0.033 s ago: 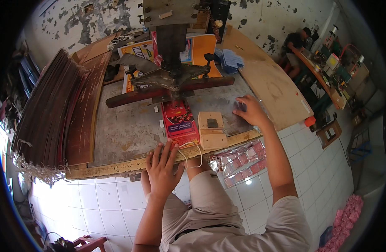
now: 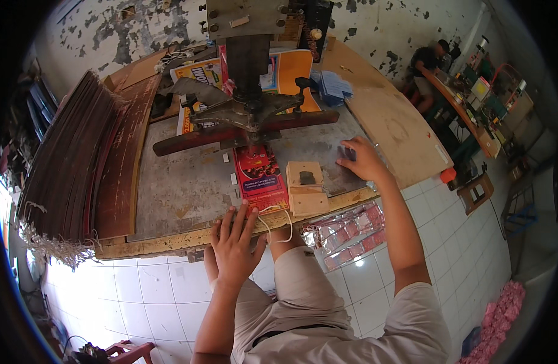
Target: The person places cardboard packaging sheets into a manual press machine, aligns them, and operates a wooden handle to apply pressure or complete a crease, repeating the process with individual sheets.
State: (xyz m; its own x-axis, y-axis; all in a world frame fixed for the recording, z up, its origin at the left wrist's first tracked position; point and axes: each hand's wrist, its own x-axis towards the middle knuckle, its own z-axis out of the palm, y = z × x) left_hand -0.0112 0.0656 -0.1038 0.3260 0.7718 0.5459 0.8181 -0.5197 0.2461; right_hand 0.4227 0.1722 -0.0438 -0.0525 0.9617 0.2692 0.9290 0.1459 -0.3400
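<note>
My left hand (image 2: pixel 235 246) lies open at the table's near edge, fingers spread. Its fingertips touch the near end of a flat red and purple printed bag (image 2: pixel 264 182), whose cream cord handle (image 2: pixel 285 219) loops over the edge. The bag's far end runs under a heavy metal press (image 2: pixel 248 121) with a long crossbar. Right of the bag sits a light wooden block (image 2: pixel 308 188) with a dark patch on it. My right hand (image 2: pixel 365 161) rests farther right on the metal plate, thumb and forefinger apart. A small dark bluish patch shows between them; I cannot tell what it is.
A tall stack of dark boards (image 2: pixel 70 164) stands at the left. Blue sheets (image 2: pixel 332 87) and a brown board (image 2: pixel 394 127) lie to the right. Small white pieces (image 2: pixel 233 178) lie beside the bag. Shiny packets (image 2: pixel 349 233) are below the edge. Another person (image 2: pixel 426 70) sits far right.
</note>
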